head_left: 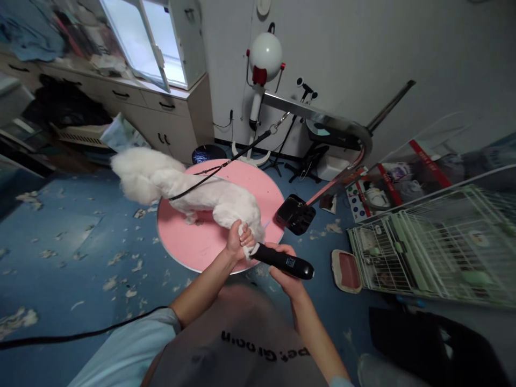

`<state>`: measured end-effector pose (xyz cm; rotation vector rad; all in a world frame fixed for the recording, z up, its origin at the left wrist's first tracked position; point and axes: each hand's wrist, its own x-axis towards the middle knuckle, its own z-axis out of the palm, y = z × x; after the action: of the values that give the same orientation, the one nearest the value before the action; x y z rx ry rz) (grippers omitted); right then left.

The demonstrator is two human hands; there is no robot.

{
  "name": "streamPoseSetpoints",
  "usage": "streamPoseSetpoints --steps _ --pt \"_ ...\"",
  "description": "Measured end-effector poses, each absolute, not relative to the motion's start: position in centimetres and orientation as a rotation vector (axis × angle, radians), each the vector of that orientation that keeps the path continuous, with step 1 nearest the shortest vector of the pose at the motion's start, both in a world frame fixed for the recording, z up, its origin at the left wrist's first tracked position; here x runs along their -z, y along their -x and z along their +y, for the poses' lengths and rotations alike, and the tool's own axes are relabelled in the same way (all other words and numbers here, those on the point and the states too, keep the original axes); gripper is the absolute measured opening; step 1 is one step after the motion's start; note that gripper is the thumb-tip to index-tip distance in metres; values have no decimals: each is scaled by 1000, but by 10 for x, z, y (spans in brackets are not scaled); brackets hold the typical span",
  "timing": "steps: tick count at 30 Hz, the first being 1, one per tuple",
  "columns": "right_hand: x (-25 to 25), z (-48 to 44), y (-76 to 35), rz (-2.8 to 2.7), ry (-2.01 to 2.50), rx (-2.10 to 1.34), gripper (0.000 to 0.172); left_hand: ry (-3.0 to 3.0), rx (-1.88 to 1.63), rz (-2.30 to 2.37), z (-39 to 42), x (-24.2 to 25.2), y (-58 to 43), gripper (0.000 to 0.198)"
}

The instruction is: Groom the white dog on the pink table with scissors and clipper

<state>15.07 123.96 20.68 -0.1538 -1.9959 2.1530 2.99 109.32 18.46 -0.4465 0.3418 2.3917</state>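
A white dog [213,196] stands on a round pink grooming table [189,242], its fluffy head toward the left and its rear toward me. My left hand [241,240] is closed around one of its hind legs. In my right hand [288,274] is a black hair clipper [284,262], its blade end against the fur of the held leg, close beside my left fingers. A black leash [205,177] runs from the dog's neck and body up to a metal clip [280,122] on the grooming arm [310,107].
A black tool tray [296,214] hangs on the arm's post, right of the table. Wire cages [435,247] stand at the right, with a litter tray [346,270] before them. A white stand dryer [266,56] is behind. Cut fur [116,258] lies scattered on the blue floor.
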Motion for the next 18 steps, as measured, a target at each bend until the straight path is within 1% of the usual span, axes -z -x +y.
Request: streamPoseSetpoints --steps 8,13,18 --pt "-222 1240 -145 -2109 93 -2250 44 389 -2396 354 1087 -183 -29 45" --pt "-222 1238 -145 -2078 99 -2247 42 428 -2408 337 1088 -185 -30 45" --pt "-235 1234 -147 -2133 92 -2265 37 421 -2404 321 1086 -186 -29 44"
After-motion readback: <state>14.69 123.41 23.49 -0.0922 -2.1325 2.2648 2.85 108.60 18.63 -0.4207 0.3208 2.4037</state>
